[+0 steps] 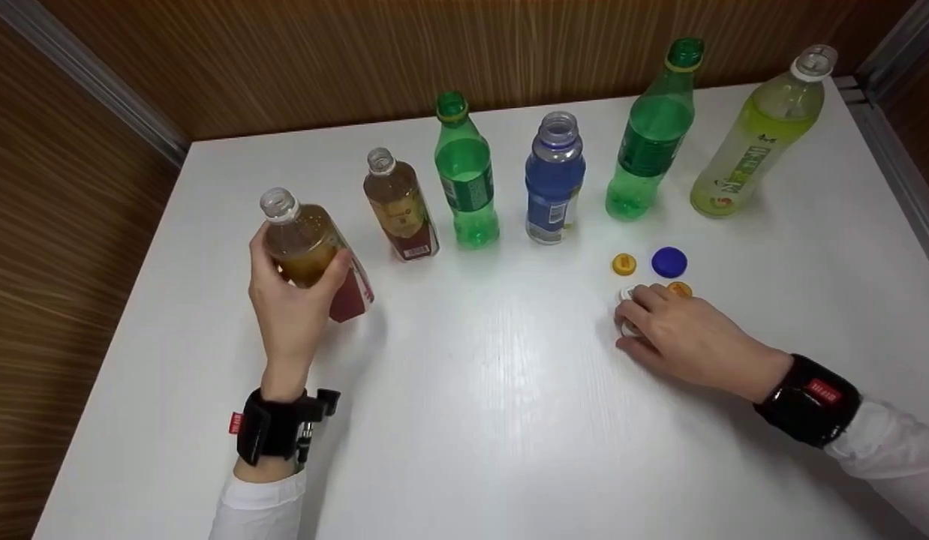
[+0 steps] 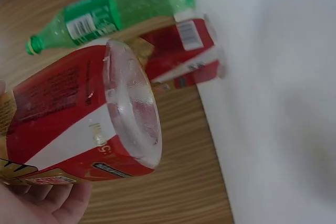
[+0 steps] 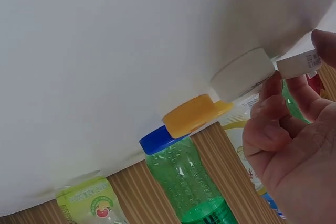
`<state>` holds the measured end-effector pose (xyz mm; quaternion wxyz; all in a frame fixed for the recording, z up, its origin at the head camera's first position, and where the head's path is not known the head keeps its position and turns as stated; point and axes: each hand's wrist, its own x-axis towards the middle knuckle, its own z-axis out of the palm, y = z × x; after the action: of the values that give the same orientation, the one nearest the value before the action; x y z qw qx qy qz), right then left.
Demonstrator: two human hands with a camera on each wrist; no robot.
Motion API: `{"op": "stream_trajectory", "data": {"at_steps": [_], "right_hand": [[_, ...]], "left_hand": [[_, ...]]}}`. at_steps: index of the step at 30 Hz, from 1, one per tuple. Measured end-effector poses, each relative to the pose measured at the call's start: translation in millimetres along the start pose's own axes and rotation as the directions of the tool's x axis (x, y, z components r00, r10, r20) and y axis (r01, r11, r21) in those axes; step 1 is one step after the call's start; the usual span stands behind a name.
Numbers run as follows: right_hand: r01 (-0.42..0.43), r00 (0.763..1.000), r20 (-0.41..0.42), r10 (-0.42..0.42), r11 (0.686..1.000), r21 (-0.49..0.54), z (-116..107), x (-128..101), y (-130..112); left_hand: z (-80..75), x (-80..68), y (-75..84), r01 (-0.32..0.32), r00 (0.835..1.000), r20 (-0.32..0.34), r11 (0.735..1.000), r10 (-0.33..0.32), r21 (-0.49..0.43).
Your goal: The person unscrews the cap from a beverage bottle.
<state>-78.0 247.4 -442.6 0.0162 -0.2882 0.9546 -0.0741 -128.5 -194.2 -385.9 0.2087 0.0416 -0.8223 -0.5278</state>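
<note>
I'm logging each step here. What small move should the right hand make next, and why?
Probably lift the small white plastic cap that the right hand pinches. The left hand grips an uncapped clear amber-tea bottle with a red label, raised off the white table.

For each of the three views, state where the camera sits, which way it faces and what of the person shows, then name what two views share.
Head: worn high, faces down at the table; both hands and sleeves show.
Left wrist: by the left hand, faces the held bottle; fingers show.
Right wrist: by the right hand, faces along the table past the white cap; fingers show.
Shared: the held bottle appears in head and left wrist views.
</note>
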Motion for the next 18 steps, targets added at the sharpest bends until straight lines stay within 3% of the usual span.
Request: {"op": "stream_trajectory", "data": {"at_steps": [7, 18], "right_hand": [[-0.012, 1.0, 0.011, 0.012, 1.0, 0.002, 0, 0, 1], [-0.032, 0.999, -0.003, 0.032, 0.999, 0.001, 3, -3, -2]], "left_hand": [[-2.4, 16.1, -20.0, 0.073, 0.997, -0.017, 0.997, -0.073, 0.013], [14.9, 30.1, -38.0, 0.147, 0.989, 0.022, 0.988, -0.148, 0.042]]}}
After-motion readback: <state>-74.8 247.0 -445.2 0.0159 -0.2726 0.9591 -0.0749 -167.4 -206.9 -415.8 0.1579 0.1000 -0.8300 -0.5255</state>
